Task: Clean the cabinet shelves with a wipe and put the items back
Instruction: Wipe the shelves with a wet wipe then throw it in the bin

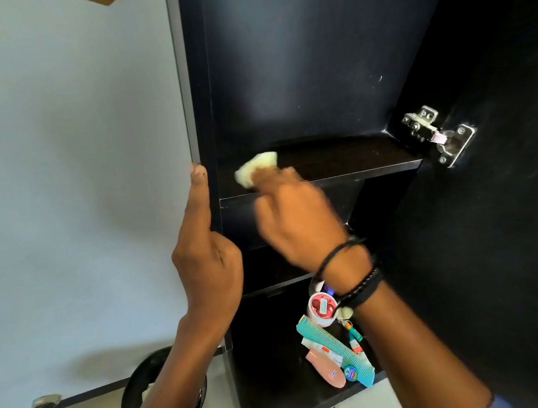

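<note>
A dark cabinet stands open in front of me. My right hand (296,220) presses a pale crumpled wipe (256,168) onto the left part of the upper shelf (357,159), which is bare. My left hand (206,245) rests against the cabinet's left front edge (185,78), index finger pointing up, holding nothing. On the bottom shelf (277,389) lie the small items: a teal comb (333,348), a pink tube (325,368), a round red-and-white tub (323,309) and a small blue round tin (351,371).
The open cabinet door (515,207) hangs at the right on a metal hinge (439,135). A light blue wall (73,194) fills the left. A black round bin (161,390) stands on the floor below left. The middle shelf (269,271) holds nothing I can see.
</note>
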The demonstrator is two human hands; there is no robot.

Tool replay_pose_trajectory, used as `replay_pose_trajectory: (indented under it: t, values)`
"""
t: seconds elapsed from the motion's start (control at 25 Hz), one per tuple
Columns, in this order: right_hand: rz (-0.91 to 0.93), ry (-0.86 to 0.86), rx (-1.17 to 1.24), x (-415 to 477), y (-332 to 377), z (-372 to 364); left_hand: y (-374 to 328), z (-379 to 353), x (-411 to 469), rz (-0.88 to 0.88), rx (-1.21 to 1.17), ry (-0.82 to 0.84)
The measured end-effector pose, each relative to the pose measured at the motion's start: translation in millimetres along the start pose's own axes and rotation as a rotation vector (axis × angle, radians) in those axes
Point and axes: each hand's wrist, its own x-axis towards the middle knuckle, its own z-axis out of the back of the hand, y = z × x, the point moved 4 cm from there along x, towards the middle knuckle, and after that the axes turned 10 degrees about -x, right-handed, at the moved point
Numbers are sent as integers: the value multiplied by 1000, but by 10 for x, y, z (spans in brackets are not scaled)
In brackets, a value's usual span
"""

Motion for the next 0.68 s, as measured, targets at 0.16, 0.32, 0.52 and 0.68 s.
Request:
replay_pose_trajectory:
  t: [0.16, 0.32, 0.52, 0.68]
  values:
    - [73, -11, -35, 100, 62, 11, 46, 90, 50, -23, -26, 30]
    - [-449, 153, -511, 415, -1344, 392, 7, 75, 5, 15, -25, 32]
    - [-251, 150, -162, 679, -760, 103, -56, 26, -25, 66, -7, -34]
    - [95, 216, 113, 604, 358, -172, -75, 103, 49, 83, 12, 5]
